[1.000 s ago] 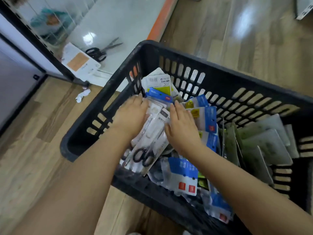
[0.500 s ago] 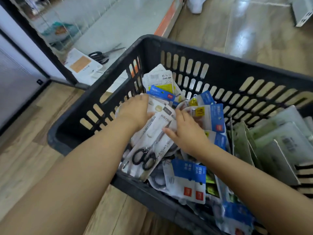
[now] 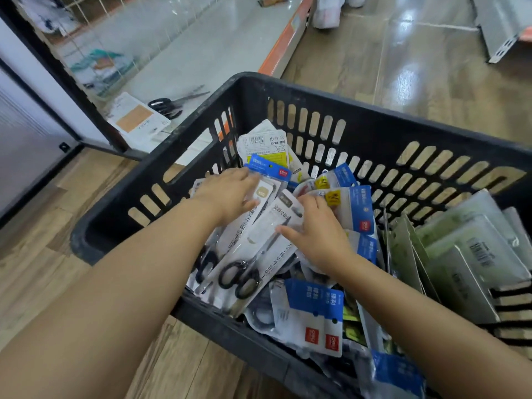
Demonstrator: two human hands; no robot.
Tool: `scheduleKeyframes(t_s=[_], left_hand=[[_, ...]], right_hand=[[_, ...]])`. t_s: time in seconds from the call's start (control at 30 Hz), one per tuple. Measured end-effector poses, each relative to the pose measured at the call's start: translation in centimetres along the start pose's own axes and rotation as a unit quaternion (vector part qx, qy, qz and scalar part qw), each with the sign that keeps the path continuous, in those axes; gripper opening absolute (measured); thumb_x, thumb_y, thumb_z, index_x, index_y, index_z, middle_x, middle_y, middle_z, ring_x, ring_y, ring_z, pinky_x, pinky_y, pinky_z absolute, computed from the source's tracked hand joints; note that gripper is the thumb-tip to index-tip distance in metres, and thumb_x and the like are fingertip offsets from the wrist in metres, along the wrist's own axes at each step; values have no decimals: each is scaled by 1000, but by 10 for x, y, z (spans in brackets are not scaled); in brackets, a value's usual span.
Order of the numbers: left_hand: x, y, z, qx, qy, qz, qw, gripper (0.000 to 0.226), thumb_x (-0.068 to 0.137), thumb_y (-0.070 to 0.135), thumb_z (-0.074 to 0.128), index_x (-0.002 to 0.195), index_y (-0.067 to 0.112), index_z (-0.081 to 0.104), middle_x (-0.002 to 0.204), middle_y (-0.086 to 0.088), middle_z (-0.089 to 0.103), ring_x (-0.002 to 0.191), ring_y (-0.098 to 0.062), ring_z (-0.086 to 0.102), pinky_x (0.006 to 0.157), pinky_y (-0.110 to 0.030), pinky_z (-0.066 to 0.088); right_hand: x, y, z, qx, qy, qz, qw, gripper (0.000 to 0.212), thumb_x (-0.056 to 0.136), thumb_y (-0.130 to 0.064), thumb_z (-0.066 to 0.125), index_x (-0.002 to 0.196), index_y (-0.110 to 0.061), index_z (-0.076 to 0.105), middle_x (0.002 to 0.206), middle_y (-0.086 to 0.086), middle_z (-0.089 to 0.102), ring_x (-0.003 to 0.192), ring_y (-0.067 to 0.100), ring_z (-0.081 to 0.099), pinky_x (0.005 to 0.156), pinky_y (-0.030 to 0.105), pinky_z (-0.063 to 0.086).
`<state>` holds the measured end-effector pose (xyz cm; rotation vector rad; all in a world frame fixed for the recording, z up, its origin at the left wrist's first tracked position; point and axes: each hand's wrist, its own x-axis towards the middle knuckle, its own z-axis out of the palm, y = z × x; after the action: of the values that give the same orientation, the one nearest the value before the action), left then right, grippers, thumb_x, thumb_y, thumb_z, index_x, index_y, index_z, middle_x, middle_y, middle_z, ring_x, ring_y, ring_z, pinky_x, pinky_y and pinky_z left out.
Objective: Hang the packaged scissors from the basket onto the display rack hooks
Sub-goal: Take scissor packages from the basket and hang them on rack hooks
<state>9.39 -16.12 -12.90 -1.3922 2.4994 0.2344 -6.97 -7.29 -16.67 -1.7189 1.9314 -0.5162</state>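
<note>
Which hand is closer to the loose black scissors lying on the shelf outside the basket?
Left. The left hand is in the basket's shelf-side corner, nearest the loose scissors; the right hand lies farther toward the basket's middle.

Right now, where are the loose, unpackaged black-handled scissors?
In the head view, upper left: the loose scissors lie outside the black basket, on the pale shelf base beside a white card.

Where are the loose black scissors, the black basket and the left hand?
loose black scissors [image 3: 167,106], head view, on the handles.
black basket [image 3: 383,139], head view, on its far wall.
left hand [image 3: 227,194], head view, on its back.
</note>
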Motion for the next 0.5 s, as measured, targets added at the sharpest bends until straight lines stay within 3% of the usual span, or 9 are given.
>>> scheduleKeyframes(t_s=[0.07, 0.17, 0.27, 0.37, 0.5], left_hand=[[-1, 1, -3, 11, 22, 2, 1000, 54, 96, 44, 44, 143, 19, 31, 145, -8, 33, 134, -24, 29, 107, -40, 30], [-3, 5, -8, 63, 70, 4, 996, 49, 92, 50, 48, 130, 20, 42, 129, -7, 38, 123, -24, 33, 104, -38, 29], [-3, 11, -12, 77, 119, 15, 990, 53, 89, 53, 52, 126, 16, 42, 126, -7, 40, 119, -24, 34, 105, -35, 25], [-4, 14, -14, 14, 123, 21, 992, 49, 89, 49, 55, 120, 14, 42, 126, -5, 48, 117, -22, 40, 105, -35, 26], [-9, 14, -16, 73, 121, 21, 990, 42, 95, 51, 38, 123, 19, 43, 125, -4, 46, 116, -23, 37, 98, -38, 29]], right_hand=[[-1, 1, 0, 8, 12, -2, 1000, 64, 84, -43, 67, 134, -16, 39, 131, 0, 41, 121, 17, 42, 93, 28, 38], [-2, 0, 1, 3, 7, -6, 1000, 66, 86, -44, 63, 138, -15, 35, 135, 2, 36, 122, 19, 41, 95, 31, 39], [-1, -2, 1, -4, 2, -9, 1000, 58, 88, -46, 59, 132, -14, 39, 130, 3, 37, 117, 20, 45, 91, 33, 42], [0, -3, 1, 16, -6, -3, 1000, 52, 88, -42, 60, 128, -14, 42, 126, 3, 42, 115, 20, 46, 93, 38, 44], [0, -2, -8, -22, -1, -40, 999, 52, 91, -41, 55, 131, -12, 39, 127, 3, 44, 119, 19, 42, 98, 35, 40]])
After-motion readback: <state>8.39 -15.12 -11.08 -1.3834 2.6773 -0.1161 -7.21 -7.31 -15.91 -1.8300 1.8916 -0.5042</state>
